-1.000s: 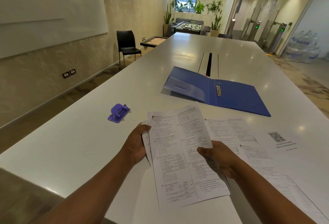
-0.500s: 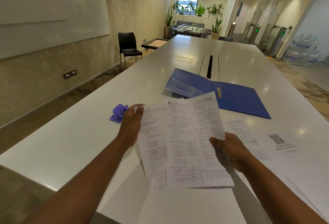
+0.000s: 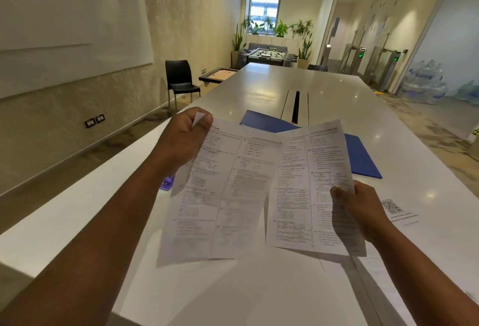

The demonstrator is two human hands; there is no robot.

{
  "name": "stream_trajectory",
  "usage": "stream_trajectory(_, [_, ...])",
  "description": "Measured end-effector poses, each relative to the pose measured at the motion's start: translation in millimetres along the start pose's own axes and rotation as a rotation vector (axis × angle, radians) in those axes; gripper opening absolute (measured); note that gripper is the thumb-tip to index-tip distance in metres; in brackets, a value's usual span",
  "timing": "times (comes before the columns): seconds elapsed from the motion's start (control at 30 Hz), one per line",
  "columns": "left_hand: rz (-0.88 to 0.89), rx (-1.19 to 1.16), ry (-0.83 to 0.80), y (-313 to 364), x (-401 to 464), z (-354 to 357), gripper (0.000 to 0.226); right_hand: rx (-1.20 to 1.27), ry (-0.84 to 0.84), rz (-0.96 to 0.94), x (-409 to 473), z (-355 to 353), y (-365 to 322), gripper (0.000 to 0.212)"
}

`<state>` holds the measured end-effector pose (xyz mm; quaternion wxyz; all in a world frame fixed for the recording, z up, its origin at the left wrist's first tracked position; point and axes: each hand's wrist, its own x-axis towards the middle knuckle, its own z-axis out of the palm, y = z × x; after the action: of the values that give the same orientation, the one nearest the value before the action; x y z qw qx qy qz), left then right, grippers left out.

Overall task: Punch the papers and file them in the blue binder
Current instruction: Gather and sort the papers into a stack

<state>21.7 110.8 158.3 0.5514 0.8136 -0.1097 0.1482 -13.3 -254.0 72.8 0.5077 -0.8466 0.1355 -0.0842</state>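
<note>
Two bare forearms, entering from the lower edge of the view. No sleeves, from wrist to frame edge. Left hand (image 3: 185, 139) and right hand (image 3: 363, 211) ungloved; no rings, watch or bands visible on wrists or fingers (image 3: 204, 119). Short, plain thumbnails.

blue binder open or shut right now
Open. The blue binder lies flat on the white table, its covers spread to both sides behind the held sheets; the rings are hidden by the paper.

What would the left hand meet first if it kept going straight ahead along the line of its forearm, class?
Probably the open blue binder on the table; the left hand, pinching a sheet, points roughly that way, though depth is unclear.
</note>
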Motion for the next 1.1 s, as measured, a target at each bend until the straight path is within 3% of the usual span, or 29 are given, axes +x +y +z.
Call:
stream_trajectory(0.13, [-0.016,-0.042,0.002,11,5,5,0.033,0.077,-0.048,0.010,-4,-2,0,0.005])
stream_trajectory(0.3, [-0.147,-0.116,0.041,10,11,26,0.027,0.261,-0.171,0.072,-15,5,-1,0.018])
stream_trajectory(0.53, [-0.353,-0.448,0.176,-2,11,66,0.008,0.371,-0.348,-0.014,-41,18,-15,0.024])
stream_trajectory(0.77, [-0.367,-0.458,0.228,-11,5,77,0.013,0.420,-0.389,0.018,-54,24,-17,0.024])
stream_trajectory(0.93, [-0.364,-0.524,0.235,-10,4,78,0.033,0.451,-0.379,0.046,-59,22,-15,0.023])
stream_trajectory(1.1, [-0.374,-0.643,0.229,-10,4,81,0.033,0.647,-0.436,0.097,-65,22,-18,0.051])
